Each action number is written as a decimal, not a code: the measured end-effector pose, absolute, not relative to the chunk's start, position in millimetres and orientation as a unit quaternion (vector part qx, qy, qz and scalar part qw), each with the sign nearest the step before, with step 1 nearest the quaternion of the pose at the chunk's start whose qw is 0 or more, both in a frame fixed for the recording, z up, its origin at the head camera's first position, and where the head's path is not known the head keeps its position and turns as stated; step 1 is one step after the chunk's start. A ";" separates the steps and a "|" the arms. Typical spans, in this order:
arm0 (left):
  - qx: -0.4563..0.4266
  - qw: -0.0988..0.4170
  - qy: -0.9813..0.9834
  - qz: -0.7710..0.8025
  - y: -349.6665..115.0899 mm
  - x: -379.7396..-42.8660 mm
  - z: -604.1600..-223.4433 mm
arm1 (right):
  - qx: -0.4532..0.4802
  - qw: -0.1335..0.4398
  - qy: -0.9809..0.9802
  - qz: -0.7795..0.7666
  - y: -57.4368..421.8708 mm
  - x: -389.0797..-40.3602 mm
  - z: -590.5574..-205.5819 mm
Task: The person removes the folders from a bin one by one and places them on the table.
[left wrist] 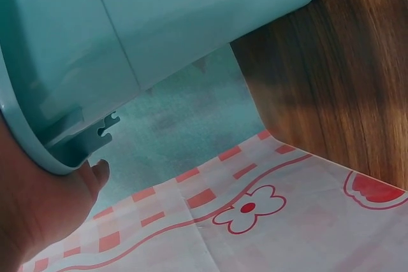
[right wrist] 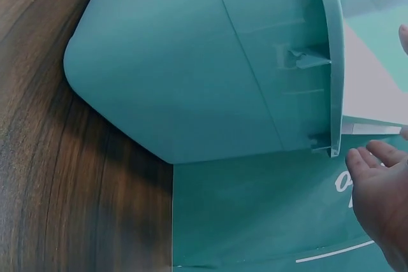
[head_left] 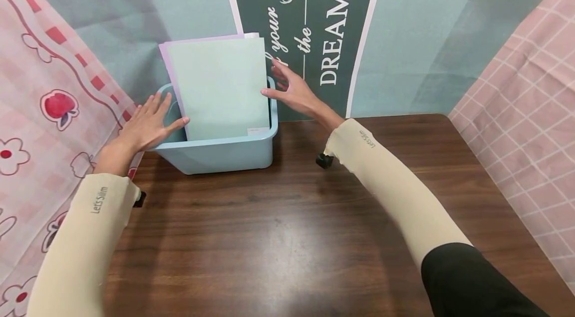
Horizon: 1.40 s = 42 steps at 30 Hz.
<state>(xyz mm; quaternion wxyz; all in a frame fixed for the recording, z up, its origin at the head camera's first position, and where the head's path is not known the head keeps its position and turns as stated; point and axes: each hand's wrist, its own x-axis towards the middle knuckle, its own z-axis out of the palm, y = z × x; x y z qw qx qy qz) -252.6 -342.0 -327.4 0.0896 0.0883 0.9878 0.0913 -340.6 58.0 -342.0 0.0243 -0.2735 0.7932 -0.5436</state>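
Note:
A light blue plastic bin [head_left: 224, 157] stands on the wooden table by the back wall. Several flat sheets or folders lean upright in it, a pale green one [head_left: 220, 85] in front and a lilac one [head_left: 167, 60] behind. My left hand [head_left: 145, 125] rests on the bin's left rim, fingers stretched out and thumb pointing toward the sheets. My right hand [head_left: 292, 90] is beside the right edge of the pale green sheet, fingers spread and holding nothing. Whether its thumb touches that sheet I cannot tell. The right wrist view shows the right hand [right wrist: 386, 192] just past the bin's rim.
A dark wooden table [head_left: 278, 237] stretches in front and to the right. Pink patterned cloth [head_left: 49, 107] hangs close on the left, and pink checked cloth [head_left: 530, 107] on the right. A dark green printed panel [head_left: 310, 52] backs the bin.

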 end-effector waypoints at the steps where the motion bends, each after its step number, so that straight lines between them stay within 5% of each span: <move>1: 0.089 0.089 0.988 0.092 -341.3 -252.7 -327.6 | -0.274 0.024 0.791 -0.546 57.4 -341.1 -342.5; 27: 0.087 0.077 0.989 0.089 -339.9 -252.4 -329.5 | -0.275 0.044 0.793 -0.541 31.5 -351.4 -340.0; 42: 0.088 0.077 0.989 0.085 -340.2 -253.0 -329.2 | -0.326 0.001 0.787 -0.523 20.1 -353.3 -340.2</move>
